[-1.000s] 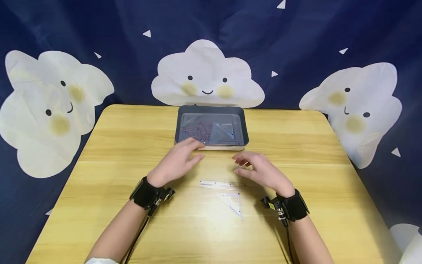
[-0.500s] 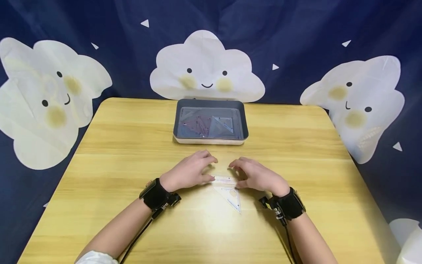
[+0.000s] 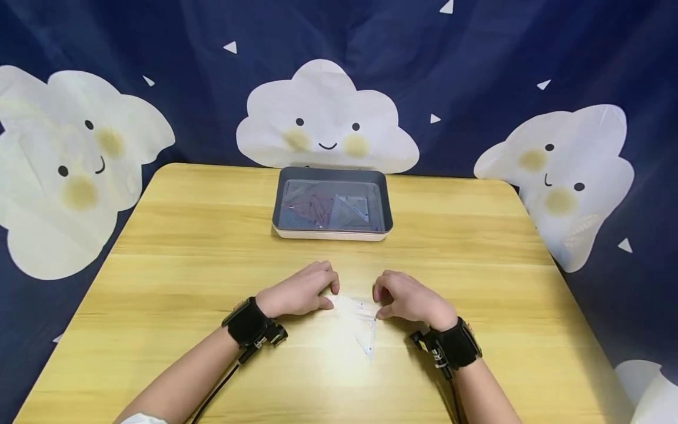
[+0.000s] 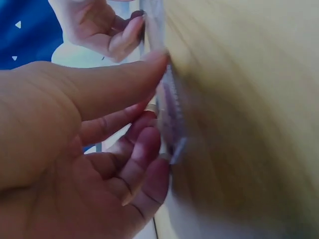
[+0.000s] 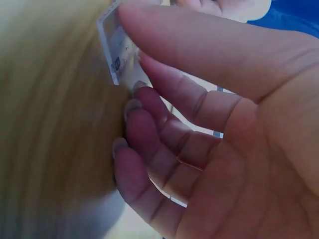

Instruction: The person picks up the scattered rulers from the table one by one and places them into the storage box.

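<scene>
A clear straight ruler (image 3: 361,306) spans the gap between the two hands, pale against the glare on the table. My left hand (image 3: 301,290) pinches its left end; in the left wrist view the thumb lies on the near side of the ruler (image 4: 172,112), fingers behind it. At the other end my right hand (image 3: 413,299) pinches the ruler's corner (image 5: 115,50) between thumb and forefinger. Just below the ruler, nearer the front, a clear set square (image 3: 366,337) lies on the table, partly washed out by glare.
A dark grey tray (image 3: 333,235) with a pale outer side stands at the back of the wooden table (image 3: 201,235). Inside it lie several clear, pinkish and bluish drawing pieces, including a set square (image 3: 355,207). A dark blue cloud-patterned curtain (image 3: 201,35) hangs behind.
The left hand has come from the tray's front edge toward the ruler's left end, and the right hand has lowered to its right end. Both hands now pinch the ruler.
</scene>
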The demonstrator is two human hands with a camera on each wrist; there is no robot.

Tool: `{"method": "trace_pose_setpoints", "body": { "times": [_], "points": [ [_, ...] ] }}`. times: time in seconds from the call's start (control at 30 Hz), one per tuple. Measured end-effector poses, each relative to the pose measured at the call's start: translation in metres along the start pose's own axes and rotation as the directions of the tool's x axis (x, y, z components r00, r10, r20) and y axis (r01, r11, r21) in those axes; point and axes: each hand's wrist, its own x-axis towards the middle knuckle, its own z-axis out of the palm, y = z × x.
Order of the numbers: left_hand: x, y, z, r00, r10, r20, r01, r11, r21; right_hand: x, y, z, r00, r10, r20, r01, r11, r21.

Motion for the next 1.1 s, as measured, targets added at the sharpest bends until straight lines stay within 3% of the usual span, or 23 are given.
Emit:
{"method": "trace_pose_setpoints", "body": {
  "times": [0.17,0.4,0.6,0.83,0.93,1.1],
  "points": [
    [0.000,0.004,-0.002,1.000,0.013,0.021,-0.013,1.000,0.024,0.005,-0.003,-0.001,1.000,-0.026,0.009,0.026,1.000,-0.008],
    [0.001,0.001,-0.003,0.999,0.051,0.006,-0.051,0.999,-0.006,0.010,-0.003,-0.003,0.994,-0.113,0.007,0.112,0.988,0.105],
    [0.000,-0.004,-0.006,0.994,0.097,-0.052,-0.099,0.995,-0.034,0.013,0.001,-0.006,0.982,-0.187,0.016,0.181,0.965,0.190],
    [-0.004,-0.005,-0.009,0.981,0.106,-0.162,-0.109,0.994,-0.012,0.019,0.001,-0.009,0.983,-0.185,0.025,0.167,0.934,0.315],
    [-0.005,-0.004,-0.013,0.970,0.105,-0.220,-0.099,0.994,0.036,0.020,-0.001,-0.012,0.984,-0.180,-0.004,0.172,0.934,0.313],
    [-0.007,-0.005,-0.028,0.948,0.099,-0.302,-0.081,0.994,0.073,0.023,-0.009,-0.021,0.965,-0.210,-0.157,0.235,0.959,0.161]
  ]
}}
